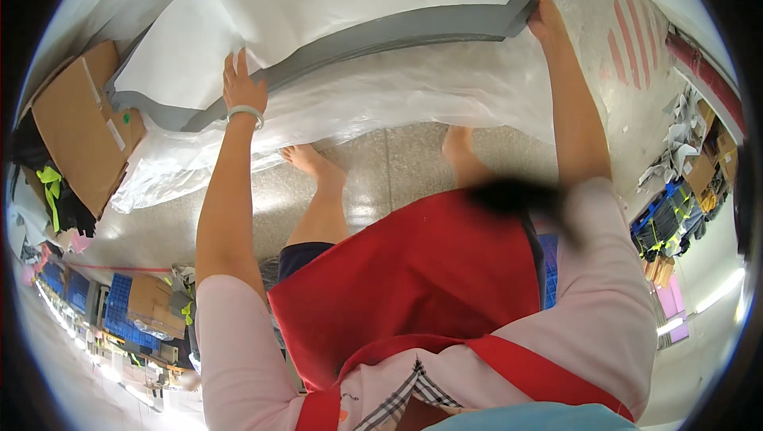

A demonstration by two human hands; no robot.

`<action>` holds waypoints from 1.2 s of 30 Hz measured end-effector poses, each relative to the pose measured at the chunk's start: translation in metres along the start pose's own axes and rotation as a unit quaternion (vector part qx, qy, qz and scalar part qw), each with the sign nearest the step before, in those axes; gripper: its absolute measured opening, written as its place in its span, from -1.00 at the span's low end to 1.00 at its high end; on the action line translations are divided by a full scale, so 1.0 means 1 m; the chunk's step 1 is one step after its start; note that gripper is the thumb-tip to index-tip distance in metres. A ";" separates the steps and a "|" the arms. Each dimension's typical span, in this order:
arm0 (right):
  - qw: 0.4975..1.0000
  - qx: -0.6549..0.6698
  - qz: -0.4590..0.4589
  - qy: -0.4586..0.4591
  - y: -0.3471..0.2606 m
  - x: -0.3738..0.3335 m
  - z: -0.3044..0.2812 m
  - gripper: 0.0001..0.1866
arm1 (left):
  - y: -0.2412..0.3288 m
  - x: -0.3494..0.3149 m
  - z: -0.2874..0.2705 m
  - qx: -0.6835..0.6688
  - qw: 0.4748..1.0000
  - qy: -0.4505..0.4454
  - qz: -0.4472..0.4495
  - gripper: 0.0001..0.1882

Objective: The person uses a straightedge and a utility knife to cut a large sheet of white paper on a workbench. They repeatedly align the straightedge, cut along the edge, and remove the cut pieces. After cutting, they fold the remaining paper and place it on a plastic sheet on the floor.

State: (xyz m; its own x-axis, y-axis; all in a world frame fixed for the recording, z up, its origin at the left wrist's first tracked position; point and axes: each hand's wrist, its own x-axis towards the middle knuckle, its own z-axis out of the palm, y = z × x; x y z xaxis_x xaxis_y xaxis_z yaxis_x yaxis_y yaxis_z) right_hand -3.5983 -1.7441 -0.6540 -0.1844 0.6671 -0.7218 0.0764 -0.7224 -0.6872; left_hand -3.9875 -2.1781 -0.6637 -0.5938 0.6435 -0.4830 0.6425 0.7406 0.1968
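A large white sheet (318,1) lies over layers of grey sheet material (405,33), whose edge shows as a wavy band on the near side. My left hand (243,87), with a pale bangle at the wrist, rests on the near edge of the white sheet, its fingers stretched out and apart. At the right end, my right hand (544,16) grips the edge of the grey material, its fingers partly hidden. Beneath the layers, clear plastic film (397,93) hangs in folds toward my bare feet.
A brown cardboard box (87,125) stands at the left. Off-white sheeting with red stripes (633,37) spreads to the right. Farther right are grey scraps (675,141) and a blue crate (661,212). My red apron (413,264) covers my lap, and a dark blur (513,195) crosses it.
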 end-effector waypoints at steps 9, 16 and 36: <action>0.999 -0.011 0.027 0.046 0.016 0.045 -0.050 0.07 | -0.002 0.004 -0.008 0.044 0.998 -0.040 0.027 -0.09; 0.958 -0.282 0.014 0.046 0.025 0.049 -0.012 0.19 | 0.005 -0.002 -0.001 0.064 0.997 -0.040 -0.014 -0.03; 0.981 -0.190 0.002 0.041 -0.022 0.105 -0.018 -0.23 | 0.015 0.004 0.006 0.046 0.997 -0.057 -0.015 0.07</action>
State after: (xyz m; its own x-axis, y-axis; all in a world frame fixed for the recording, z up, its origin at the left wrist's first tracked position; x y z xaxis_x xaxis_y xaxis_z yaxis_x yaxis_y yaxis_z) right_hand -3.6014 -1.6546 -0.7163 -0.1045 0.6885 -0.7176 0.4392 -0.6155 -0.6545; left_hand -3.9774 -2.1649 -0.6678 -0.5575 0.5912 -0.5828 0.6706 0.7345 0.1037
